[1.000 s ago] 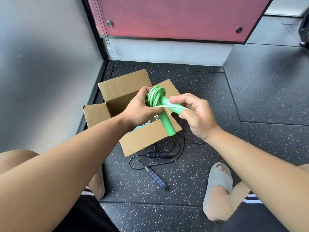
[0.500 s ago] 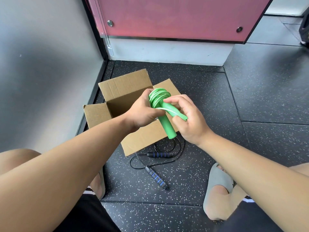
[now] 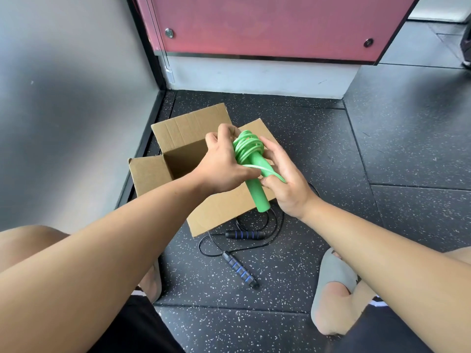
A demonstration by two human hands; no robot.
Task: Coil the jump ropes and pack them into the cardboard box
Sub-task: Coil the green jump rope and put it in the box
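The fingers (image 3: 225, 129) of the left hand (image 3: 221, 165) are curled over the far side of a green jump rope (image 3: 257, 192), with the thumb crossing in front, so the hand grips the bundle of wound cord at its top. The right hand (image 3: 289, 186) closes on the same rope from the other side: its fingers lie along the coil and its thumb presses a pale green strand against the handles. It appears to hold a second green handle under the palm, though only a sliver of that shows. The free handle sticks out downward and toward the camera, tilted.

The green jump rope is held in the air just above the open cardboard box (image 3: 150, 171), over its right half. The box sits on the dark speckled floor (image 3: 382, 149) with its flaps standing open, near the corner where a grey wall (image 3: 63, 98) meets a pink panel (image 3: 267, 24).

A black jump rope (image 3: 246, 235) lies loose on the floor just in front of the box, its thin cord in uneven loops and its two blue-banded handles apart from each other. A grey slipper (image 3: 334, 271) is on the foot at lower right.
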